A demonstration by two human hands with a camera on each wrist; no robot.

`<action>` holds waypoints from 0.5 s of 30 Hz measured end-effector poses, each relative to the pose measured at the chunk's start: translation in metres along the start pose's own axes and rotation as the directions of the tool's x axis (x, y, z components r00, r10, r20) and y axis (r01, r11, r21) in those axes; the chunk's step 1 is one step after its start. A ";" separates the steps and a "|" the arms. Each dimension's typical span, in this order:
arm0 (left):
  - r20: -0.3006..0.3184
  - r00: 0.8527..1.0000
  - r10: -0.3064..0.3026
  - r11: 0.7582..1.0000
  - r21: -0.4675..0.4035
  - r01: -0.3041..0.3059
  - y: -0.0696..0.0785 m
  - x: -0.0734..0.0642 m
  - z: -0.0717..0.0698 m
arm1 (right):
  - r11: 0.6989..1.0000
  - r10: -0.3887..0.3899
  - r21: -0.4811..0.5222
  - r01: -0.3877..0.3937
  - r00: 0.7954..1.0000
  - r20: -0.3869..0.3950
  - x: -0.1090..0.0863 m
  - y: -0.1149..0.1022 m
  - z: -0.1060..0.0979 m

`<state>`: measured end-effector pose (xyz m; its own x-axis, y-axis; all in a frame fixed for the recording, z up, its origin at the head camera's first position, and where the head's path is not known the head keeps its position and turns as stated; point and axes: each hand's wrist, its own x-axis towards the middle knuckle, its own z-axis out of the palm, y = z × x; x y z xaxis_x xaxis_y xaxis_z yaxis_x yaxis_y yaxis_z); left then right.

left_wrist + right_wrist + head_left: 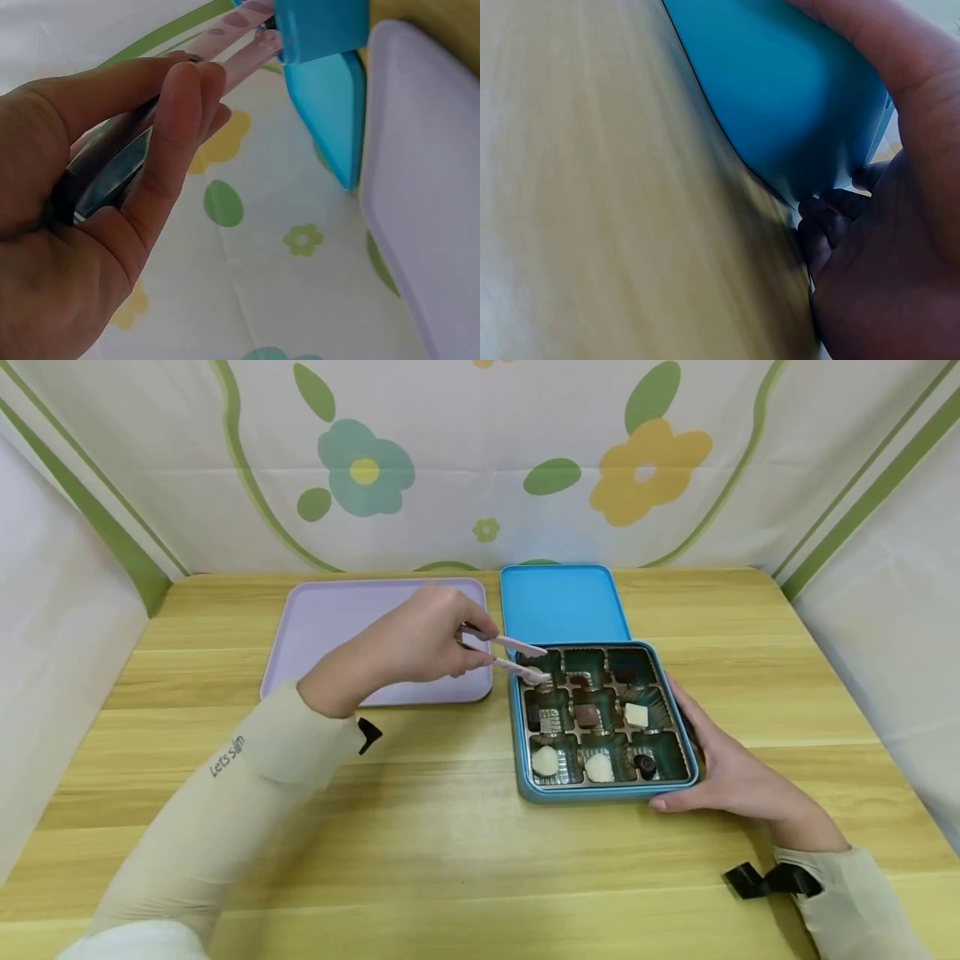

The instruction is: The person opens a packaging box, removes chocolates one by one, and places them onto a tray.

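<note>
Several small white, brown, dark pieces (pixel 600 767) sitting in blue square box (pixel 570 794); left hand (pixel 431 635) pinching pink-ended tongs (pixel 522 646), tips parted at box's ten o'clock, catch unclear; right hand (pixel 738 777) holding four-o'clock side; picking seemingly unfinished.

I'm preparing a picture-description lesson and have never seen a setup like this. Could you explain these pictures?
There is no robot: a person works bare-handed, wearing three cameras. The wide picture comes from the head, looking forward and down; the two close ones come from the wrists.

On the wooden table lie a lilac tray, a flat blue panel, perhaps a lid, and a blue box with nine compartments holding small dark and pale sweets.

The left hand holds tongs, their pink tips at the box's back-left compartment. The right hand grips the box's right side.
</note>
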<state>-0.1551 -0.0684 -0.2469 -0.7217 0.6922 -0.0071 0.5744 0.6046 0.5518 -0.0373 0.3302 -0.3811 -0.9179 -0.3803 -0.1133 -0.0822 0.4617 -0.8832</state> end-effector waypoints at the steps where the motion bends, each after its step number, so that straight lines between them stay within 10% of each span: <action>1: 0.017 1.000 0.005 1.000 0.009 -0.005 0.002 0.003 -0.003 | 1.000 0.002 0.000 -0.002 1.000 0.000 0.000 0.000 0.000; 15: 0.207 0.972 -0.111 0.993 -0.024 0.118 -0.003 0.021 -0.008 | 0.999 0.032 -0.038 -0.032 0.999 -0.005 -0.001 -0.005 0.008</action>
<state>-0.1747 -0.0588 -0.2420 -0.6852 0.6875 -0.2407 0.4754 0.6724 0.5673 -0.0330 0.3216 -0.3809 -0.9220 -0.3613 -0.1395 -0.0673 0.5043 -0.8609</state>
